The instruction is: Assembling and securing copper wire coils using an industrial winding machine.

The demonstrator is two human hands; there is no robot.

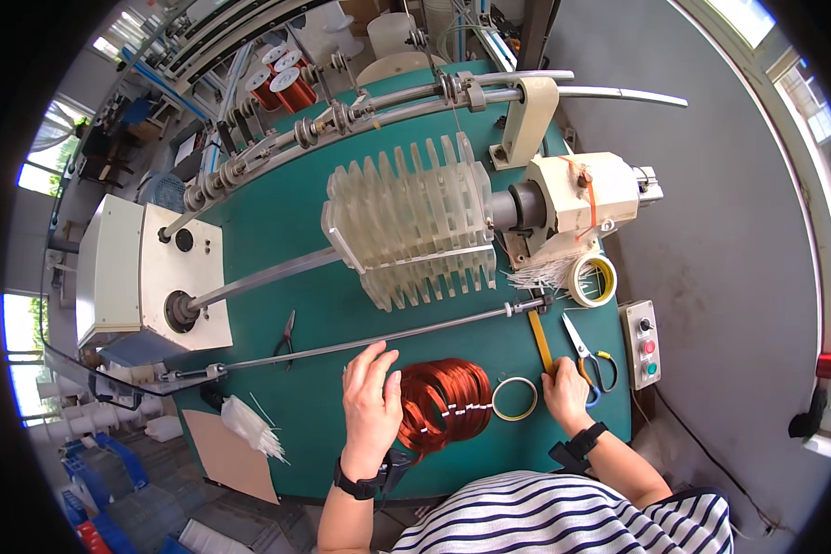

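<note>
Bundled loops of reddish copper wire coil (pixel 475 399), tied with white bands, lie on the green table in front of me. My left hand (pixel 371 411) is raised at the coil's left side, fingers stretched out and thumb close to the wire; whether it touches is unclear. To the right, my right hand (pixel 566 395) has its thumb and forefinger closed around the near end of a flat yellow strip (pixel 539 340). Just beyond that hand are scissors (pixel 582 349) with orange and blue handles. A thin tape ring (pixel 496 413) lies between coil and right hand.
A winding machine with a finned translucent former (pixel 411 226) spans the table's far side. A metal rod (pixel 369 343) crosses before it. Pliers (pixel 288 338), white ties (pixel 249 427), a tape roll (pixel 592 281) and a button box (pixel 644 346) surround the work area.
</note>
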